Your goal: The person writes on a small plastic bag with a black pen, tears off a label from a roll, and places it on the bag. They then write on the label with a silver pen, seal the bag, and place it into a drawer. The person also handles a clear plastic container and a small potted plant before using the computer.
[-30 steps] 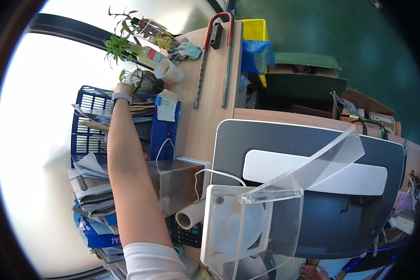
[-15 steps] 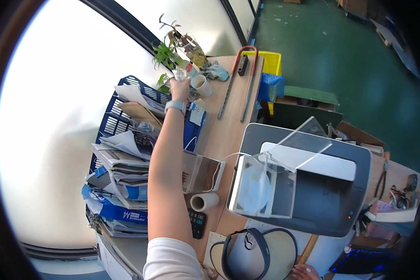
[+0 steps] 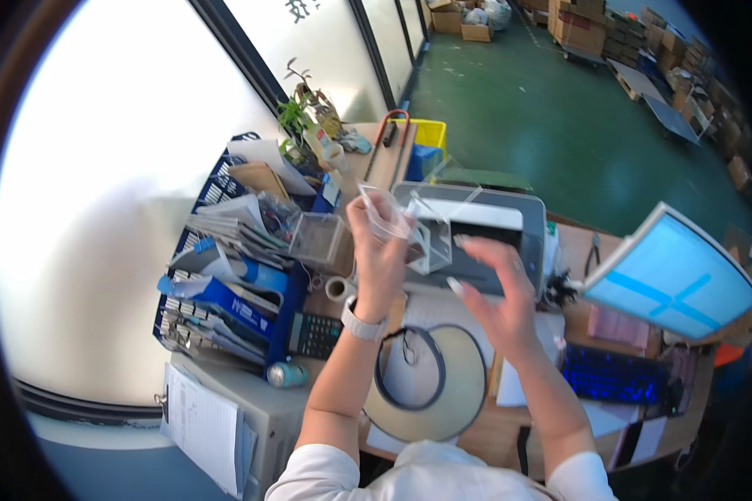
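Note:
My left hand (image 3: pixel 374 255), with a pale watch at the wrist, is raised above the desk, closed around a thin, see-through plastic piece (image 3: pixel 383 210). Whether that is a bag or a stiffer wrapper, I cannot make out. To its right, my right hand (image 3: pixel 501 292) holds nothing; thumb and fingers are spread apart. Behind both hands, a clear acrylic box (image 3: pixel 437 250) with a tilted lid stands on the grey printer (image 3: pixel 476 275), partly hidden by my left hand. A sun visor (image 3: pixel 468 376) lies below the hands.
Left are a blue file rack (image 3: pixel 217 188) full of papers, a calculator (image 3: pixel 315 336), a paper roll (image 3: pixel 339 289), a can (image 3: pixel 287 375) and another clear box (image 3: pixel 316 238). Plants (image 3: pixel 297 117) and a white cup (image 3: pixel 335 156) stand farther back. Right are a monitor (image 3: pixel 673 271) and lit keyboard (image 3: pixel 614 373).
My left hand has come back from beside the plants and cup to above the desk, holding the clear plastic piece. My right hand has risen from the lower edge. The view has shifted.

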A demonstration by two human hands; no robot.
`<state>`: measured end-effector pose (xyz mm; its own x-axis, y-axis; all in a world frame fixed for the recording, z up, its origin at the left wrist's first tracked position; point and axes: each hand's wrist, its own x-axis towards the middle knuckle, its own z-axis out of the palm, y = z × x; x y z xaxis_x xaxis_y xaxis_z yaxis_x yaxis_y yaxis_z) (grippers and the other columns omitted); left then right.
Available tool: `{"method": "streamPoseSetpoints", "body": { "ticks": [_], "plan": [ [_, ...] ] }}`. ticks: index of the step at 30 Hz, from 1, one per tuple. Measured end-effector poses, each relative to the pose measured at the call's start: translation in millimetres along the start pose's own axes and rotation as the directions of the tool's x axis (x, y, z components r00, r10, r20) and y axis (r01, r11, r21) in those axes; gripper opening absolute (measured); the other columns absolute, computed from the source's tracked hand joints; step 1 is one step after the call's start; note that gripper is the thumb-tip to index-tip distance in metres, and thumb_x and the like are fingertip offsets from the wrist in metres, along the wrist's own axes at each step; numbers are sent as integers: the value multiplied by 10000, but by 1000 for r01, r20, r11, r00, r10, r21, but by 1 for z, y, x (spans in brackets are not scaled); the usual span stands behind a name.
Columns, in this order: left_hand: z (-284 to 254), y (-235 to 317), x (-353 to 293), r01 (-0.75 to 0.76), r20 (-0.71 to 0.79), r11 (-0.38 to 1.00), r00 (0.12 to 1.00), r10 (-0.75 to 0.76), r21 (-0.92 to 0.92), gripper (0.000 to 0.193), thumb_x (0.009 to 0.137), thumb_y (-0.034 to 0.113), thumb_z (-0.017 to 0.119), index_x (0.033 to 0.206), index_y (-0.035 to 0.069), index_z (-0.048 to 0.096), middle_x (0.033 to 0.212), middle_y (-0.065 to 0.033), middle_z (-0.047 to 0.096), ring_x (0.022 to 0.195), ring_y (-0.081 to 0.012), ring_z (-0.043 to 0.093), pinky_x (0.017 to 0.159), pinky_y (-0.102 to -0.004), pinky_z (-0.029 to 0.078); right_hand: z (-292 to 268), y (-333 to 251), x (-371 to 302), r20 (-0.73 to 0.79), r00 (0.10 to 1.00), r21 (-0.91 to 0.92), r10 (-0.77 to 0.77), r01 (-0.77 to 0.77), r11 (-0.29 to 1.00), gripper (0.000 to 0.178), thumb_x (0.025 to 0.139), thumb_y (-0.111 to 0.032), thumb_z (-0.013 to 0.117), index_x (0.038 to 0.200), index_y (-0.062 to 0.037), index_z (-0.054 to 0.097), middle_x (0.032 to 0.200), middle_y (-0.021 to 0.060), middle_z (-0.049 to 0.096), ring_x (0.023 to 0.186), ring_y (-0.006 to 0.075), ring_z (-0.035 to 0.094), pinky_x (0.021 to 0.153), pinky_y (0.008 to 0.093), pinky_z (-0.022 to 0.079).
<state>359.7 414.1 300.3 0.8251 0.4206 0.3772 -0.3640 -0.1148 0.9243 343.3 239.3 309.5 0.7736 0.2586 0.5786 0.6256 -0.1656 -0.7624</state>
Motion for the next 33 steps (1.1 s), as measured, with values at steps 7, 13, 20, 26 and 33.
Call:
{"method": "streamPoseSetpoints", "body": {
  "ticks": [7, 13, 20, 26, 33],
  "plan": [
    [20, 32, -147, 90, 174, 995, 982, -80, -48, 563, 773, -45, 569, 1239, 15, 259, 1054, -97, 404, 944, -169, 466, 860, -285, 397, -24, -27, -66, 95, 995, -111, -26, 36, 993, 198, 749, -160, 687, 884, -52, 588, 884, 85, 576, 860, 281, 530, 767, 367, 416],
    [27, 43, -245, 64, 338, 990, 935, -104, 128, 485, 815, -37, 554, 1207, 19, 273, 1022, -107, 419, 925, -190, 446, 846, -319, 395, -76, -39, -136, 423, 902, -17, 91, -92, 996, 161, 826, -195, 612, 856, -39, 587, 794, 109, 579, 783, 283, 556, 725, 362, 423],
    [27, 55, -298, 512, 634, 856, 638, -437, 76, 368, 818, -20, 621, 1091, 51, 385, 909, -2, 423, 812, -82, 462, 738, -237, 408, -153, -46, -180, 618, 769, 119, 166, -300, 946, 87, 836, -105, 604, 864, -23, 618, 777, 87, 574, 712, 210, 554, 653, 312, 437],
    [45, 63, -310, 381, 670, 924, 686, -283, 0, 309, 800, 92, 686, 1066, 32, 539, 883, 0, 548, 789, -62, 493, 685, -210, 416, -190, -54, -199, 577, 781, 35, 238, -315, 948, 56, 778, -51, 654, 825, -20, 656, 792, 63, 629, 754, 180, 563, 667, 299, 433],
    [59, 92, -312, 406, 541, 914, 773, -331, -22, 130, 874, 91, 599, 914, -14, 663, 826, -29, 623, 730, -83, 563, 649, -218, 453, -191, -49, -223, 524, 808, 52, 268, -345, 937, 78, 786, -63, 666, 852, -24, 654, 771, 47, 610, 733, 158, 544, 674, 269, 420]
  ]
}}
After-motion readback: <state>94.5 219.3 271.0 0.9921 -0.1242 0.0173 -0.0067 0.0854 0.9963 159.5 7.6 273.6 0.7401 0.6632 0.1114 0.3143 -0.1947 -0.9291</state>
